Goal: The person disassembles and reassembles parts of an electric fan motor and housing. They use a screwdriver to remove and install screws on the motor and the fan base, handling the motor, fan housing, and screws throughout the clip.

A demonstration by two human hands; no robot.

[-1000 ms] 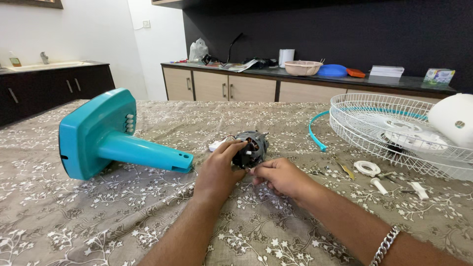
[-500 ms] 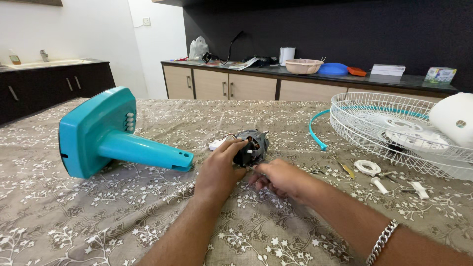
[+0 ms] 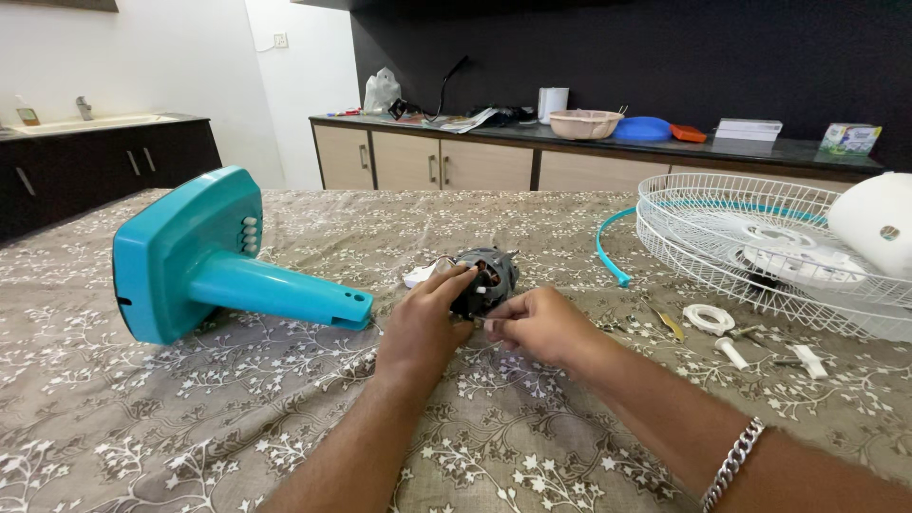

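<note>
A dark round fan motor [image 3: 489, 275] lies on the flowered tablecloth [image 3: 190, 408] near the table's middle. My left hand [image 3: 425, 321] rests on the motor's near left side, fingers curled over its casing. My right hand [image 3: 539, 325] is right beside it, fingertips pinched together at the motor's lower front edge; what they pinch is too small to make out. A white wire end [image 3: 418, 276] sticks out behind my left hand. A turquoise fan stand [image 3: 209, 258] lies on its side to the left, its neck pointing at the motor.
White wire fan guards [image 3: 760, 249] with a white blade hub inside sit at the right, beside a turquoise rim strip [image 3: 608, 252]. Small white parts and screws [image 3: 736, 332] are scattered right of my right hand. A cabinet counter [image 3: 608, 142] with bowls stands behind.
My right hand has shifted slightly left, closer to the motor's front. My left hand stays on the motor.
</note>
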